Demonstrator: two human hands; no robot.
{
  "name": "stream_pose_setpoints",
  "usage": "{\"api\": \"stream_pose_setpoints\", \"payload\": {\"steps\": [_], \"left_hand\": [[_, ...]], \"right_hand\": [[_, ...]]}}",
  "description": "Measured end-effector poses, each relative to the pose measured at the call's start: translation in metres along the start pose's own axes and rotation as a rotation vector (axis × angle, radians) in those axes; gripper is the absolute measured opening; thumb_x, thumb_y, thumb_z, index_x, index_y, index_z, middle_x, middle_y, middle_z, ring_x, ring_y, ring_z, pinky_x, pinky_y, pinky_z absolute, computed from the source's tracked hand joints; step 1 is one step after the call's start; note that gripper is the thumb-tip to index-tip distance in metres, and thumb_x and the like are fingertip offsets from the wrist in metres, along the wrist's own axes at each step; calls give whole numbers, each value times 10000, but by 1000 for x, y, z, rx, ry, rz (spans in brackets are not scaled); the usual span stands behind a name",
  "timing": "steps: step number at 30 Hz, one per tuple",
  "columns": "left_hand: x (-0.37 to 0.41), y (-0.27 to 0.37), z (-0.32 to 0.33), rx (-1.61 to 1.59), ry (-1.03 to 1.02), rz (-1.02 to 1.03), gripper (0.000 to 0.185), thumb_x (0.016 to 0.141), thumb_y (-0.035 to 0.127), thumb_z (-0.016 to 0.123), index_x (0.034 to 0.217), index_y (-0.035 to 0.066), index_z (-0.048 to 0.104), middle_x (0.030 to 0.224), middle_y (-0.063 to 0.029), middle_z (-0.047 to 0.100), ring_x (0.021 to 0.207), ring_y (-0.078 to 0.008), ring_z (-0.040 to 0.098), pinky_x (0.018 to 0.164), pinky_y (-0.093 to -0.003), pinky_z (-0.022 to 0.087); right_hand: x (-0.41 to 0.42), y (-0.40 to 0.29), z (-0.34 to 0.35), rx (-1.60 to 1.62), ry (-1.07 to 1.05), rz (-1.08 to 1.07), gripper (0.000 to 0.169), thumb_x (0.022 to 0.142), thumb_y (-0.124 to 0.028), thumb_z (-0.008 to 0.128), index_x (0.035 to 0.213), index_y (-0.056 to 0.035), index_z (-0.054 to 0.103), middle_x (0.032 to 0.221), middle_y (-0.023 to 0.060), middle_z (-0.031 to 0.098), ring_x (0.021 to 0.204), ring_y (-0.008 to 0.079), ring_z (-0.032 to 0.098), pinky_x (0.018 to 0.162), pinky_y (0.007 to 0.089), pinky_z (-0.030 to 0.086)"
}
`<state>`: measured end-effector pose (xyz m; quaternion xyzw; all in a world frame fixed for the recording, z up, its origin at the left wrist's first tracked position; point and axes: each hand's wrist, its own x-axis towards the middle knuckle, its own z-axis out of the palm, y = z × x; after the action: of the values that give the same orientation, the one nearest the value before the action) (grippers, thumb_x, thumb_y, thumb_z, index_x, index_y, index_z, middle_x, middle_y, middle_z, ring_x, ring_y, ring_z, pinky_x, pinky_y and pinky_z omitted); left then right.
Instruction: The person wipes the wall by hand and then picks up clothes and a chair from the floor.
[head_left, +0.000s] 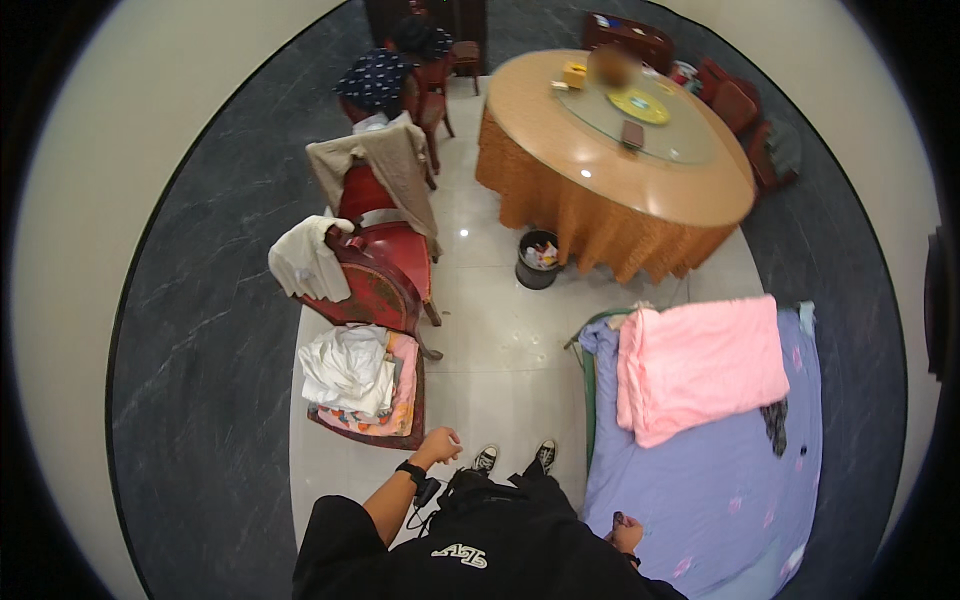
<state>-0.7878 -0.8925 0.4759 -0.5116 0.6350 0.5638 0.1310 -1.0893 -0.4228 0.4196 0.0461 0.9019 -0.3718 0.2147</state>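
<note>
My left hand (440, 446) hangs in the air beside the front edge of a chair seat, fingers loosely curled and apart, with nothing visible in it. On that chair lies a crumpled white cloth (349, 367) over a folded pink patterned cloth (405, 375). My right hand (628, 535) is closed around a small dark object (618, 519), too small to identify, over the near left edge of the bed. A lavender sheet (697, 502) covers the bed. Across its far part lies a folded pink blanket (701, 367), and a dark patterned cloth (775, 429) sticks out by its right corner.
Red chairs (375, 281) draped with cloths line the left side; a person (379, 79) bends over farther back. A round table (660, 191) with an orange tablecloth stands ahead. Beside it is a black waste bin (537, 274). Pale floor tiles (502, 322) run between chairs and bed.
</note>
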Motion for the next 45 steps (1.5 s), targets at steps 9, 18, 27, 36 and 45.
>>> {"api": "stream_pose_setpoints", "payload": {"steps": [9, 18, 27, 36, 45], "left_hand": [[-11, 48, -23, -24, 424, 55, 195, 790, 212, 642, 830, 24, 678, 611, -83, 674, 590, -176, 678, 579, -312, 531], [41, 32, -92, -636, 425, 39, 312, 803, 169, 693, 1037, -26, 624, 670, -87, 668, 656, -163, 693, 571, -313, 538], [124, 83, -196, -481, 612, 197, 233, 862, 103, 624, 1055, -26, 607, 749, -119, 687, 649, -162, 667, 596, -280, 529], [162, 148, -241, -345, 764, -75, 267, 851, 226, 608, 810, -8, 728, 710, -109, 707, 676, -176, 688, 651, -301, 530], [167, 205, -227, -253, 1339, -481, 238, 805, 216, 655, 808, -17, 700, 756, -202, 684, 723, -332, 684, 694, -397, 528]], "right_hand": [[217, -143, 81, -97, -281, -371, 318, 790, -84, 691, 1068, 41, 602, 906, 119, 665, 784, 207, 645, 640, 312, 518], [256, -388, 227, 405, -536, -365, 192, 867, -52, 646, 1054, -36, 603, 905, 30, 608, 828, 142, 563, 728, 279, 470], [296, -571, 293, 907, -902, 137, 328, 969, -241, 546, 1261, -113, 468, 1107, 45, 569, 957, 219, 565, 854, 393, 486], [473, -746, 400, 998, -880, 101, 305, 995, -204, 458, 1292, -140, 491, 1239, 40, 558, 1144, 261, 533, 1013, 472, 428], [598, -856, 481, 725, -1089, -130, 187, 919, -148, 521, 1094, -139, 586, 1008, 32, 624, 899, 202, 595, 824, 355, 504]]}}
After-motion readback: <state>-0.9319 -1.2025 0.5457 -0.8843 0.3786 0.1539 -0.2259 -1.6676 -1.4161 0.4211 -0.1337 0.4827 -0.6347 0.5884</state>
